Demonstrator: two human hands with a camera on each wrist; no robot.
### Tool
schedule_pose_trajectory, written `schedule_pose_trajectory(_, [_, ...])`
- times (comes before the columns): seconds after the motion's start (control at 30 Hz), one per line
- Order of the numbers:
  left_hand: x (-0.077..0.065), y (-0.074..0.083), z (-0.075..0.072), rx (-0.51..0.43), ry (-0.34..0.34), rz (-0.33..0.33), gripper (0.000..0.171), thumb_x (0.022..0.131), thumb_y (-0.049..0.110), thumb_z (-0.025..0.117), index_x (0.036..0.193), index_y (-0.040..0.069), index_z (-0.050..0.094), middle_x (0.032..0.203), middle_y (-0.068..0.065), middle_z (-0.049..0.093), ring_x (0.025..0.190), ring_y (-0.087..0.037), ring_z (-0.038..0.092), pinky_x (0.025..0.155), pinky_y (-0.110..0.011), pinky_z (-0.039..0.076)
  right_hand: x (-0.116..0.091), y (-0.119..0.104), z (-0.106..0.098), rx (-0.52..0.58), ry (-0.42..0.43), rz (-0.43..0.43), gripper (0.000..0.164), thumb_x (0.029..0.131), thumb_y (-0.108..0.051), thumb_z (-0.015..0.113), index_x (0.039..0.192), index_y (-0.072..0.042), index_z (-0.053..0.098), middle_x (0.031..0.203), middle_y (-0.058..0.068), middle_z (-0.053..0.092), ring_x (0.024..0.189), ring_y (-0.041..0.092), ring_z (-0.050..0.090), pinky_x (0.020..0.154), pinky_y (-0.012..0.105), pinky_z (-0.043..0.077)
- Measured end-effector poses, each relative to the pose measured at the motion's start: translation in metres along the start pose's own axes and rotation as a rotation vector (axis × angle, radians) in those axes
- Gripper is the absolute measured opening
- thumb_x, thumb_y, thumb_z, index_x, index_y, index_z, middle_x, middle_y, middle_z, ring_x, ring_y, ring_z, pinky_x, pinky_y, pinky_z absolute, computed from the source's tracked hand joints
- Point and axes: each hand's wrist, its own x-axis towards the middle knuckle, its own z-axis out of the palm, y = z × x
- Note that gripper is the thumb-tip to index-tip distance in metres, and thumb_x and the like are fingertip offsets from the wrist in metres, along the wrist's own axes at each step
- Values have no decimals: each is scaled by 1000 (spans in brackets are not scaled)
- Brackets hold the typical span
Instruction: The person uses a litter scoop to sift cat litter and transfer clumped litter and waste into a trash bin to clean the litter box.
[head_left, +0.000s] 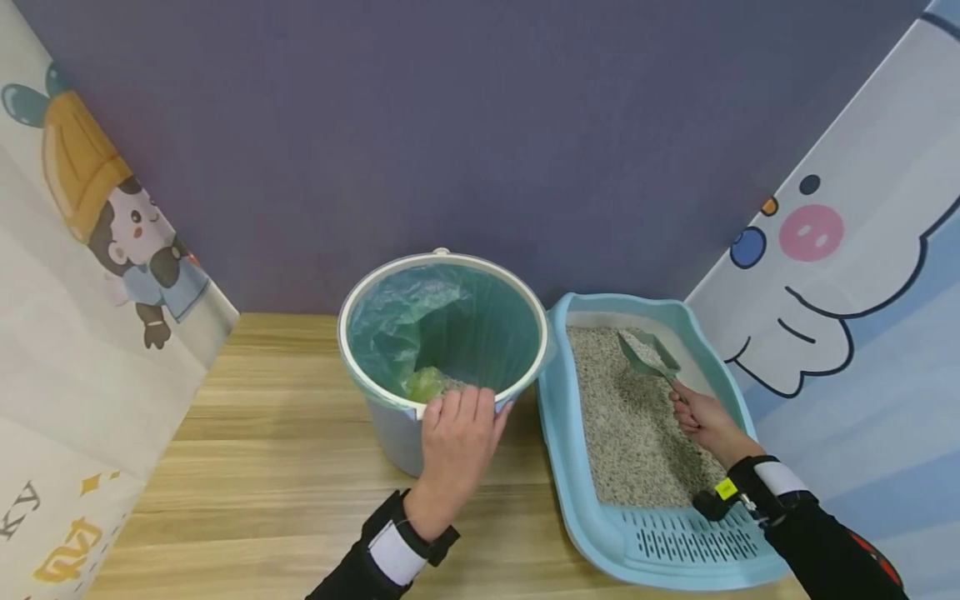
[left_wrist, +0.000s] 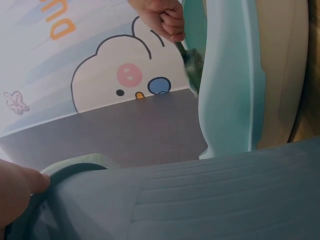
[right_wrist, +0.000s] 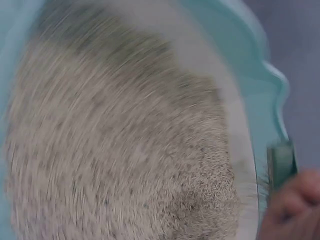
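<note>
My left hand grips the near rim of a grey-blue trash bin, its fingers curled over the edge. A thin green bag lines the bin, and a small yellow-green bundle lies inside. Over on the right, my right hand holds a green litter scoop by its handle. The scoop's head is above the far part of the litter box, over pale grainy cat litter. In the right wrist view the scoop shows only partly, and the litter is blurred by motion.
Bin and litter box stand side by side on a wood-grain surface. Behind them rises a dark grey-purple wall. Printed cartoon panels flank both sides, the right panel close to the box. A slotted step forms the box's near end.
</note>
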Motion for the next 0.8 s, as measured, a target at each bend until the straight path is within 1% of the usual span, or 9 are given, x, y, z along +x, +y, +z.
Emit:
schedule_pose_trajectory(0.1, [0, 0, 0, -2, -4, -3, 33, 83, 42, 60, 74, 11, 51, 65, -1, 49, 63, -17, 47, 62, -29, 33, -1, -2, -3, 351, -316, 72, 40, 99, -36, 15, 78, -14, 42, 59, -5, 10, 49, 8, 6, 43, 21, 20])
schedule_pose_trajectory(0.13, [0, 0, 0, -2, -3, -3, 33, 83, 42, 60, 74, 11, 51, 65, -1, 49, 63, -17, 47, 62, -29, 32, -2, -2, -3, 396, -371, 85, 42, 99, -35, 13, 78, -14, 42, 62, -4, 8, 51, 9, 4, 43, 21, 20])
schedule_pose_trajectory(0.2, [0, 1, 0, -1, -1, -2, 33, 84, 42, 60, 74, 11, 51, 65, -1, 49, 63, -17, 47, 62, -29, 32, -2, -1, -2, 371, -366, 71, 42, 99, -36, 13, 79, -14, 43, 61, -4, 9, 52, 10, 3, 44, 22, 18])
schedule_pose_trajectory(0.27, [0, 1, 0, 1, 5, 0, 33, 84, 42, 59, 74, 12, 51, 65, -1, 49, 63, -17, 47, 62, -29, 32, -3, 0, 1, 149, -218, -15, 42, 99, -39, 17, 79, -15, 45, 56, -8, 17, 48, 8, 9, 45, 23, 20])
schedule_pose_trajectory(0.43, [-1, 1, 0, 1, 12, -4, 33, 83, 42, 60, 73, 11, 51, 65, -1, 48, 62, -17, 46, 62, -29, 32, -8, 2, 17, -716, 330, -192, 51, 98, -46, 24, 67, -13, 49, 49, -7, 36, 41, 10, 30, 46, 29, 30])
schedule_pose_trajectory(0.5, [-1, 1, 0, 1, 10, -6, 33, 82, 42, 61, 73, 11, 51, 65, -1, 48, 63, -17, 46, 62, -30, 32, -9, 4, 21, -911, 460, -296, 55, 98, -44, 24, 61, -10, 45, 46, -3, 34, 40, 14, 30, 44, 30, 29])
schedule_pose_trajectory(0.6, [-1, 1, 0, 0, 10, -6, 34, 81, 42, 62, 74, 11, 51, 65, -1, 48, 63, -17, 46, 61, -30, 31, -7, 8, 19, -1044, 562, -464, 56, 99, -41, 26, 57, -8, 40, 44, 2, 32, 37, 17, 29, 42, 31, 26])
schedule_pose_trajectory(0.7, [-1, 1, 0, -1, 10, -6, 34, 81, 42, 62, 74, 11, 51, 65, -1, 48, 62, -17, 46, 61, -30, 31, -2, 12, 10, -954, 517, -490, 55, 96, -49, 30, 56, -12, 40, 44, 0, 33, 37, 14, 28, 42, 31, 24])
schedule_pose_trajectory(0.8, [-1, 1, 0, 2, 9, -6, 34, 80, 42, 63, 74, 11, 51, 65, -1, 48, 63, -17, 46, 62, -30, 31, -2, 6, 6, -556, 250, -372, 49, 93, -54, 33, 66, -15, 46, 48, -6, 32, 40, 10, 22, 43, 32, 21])
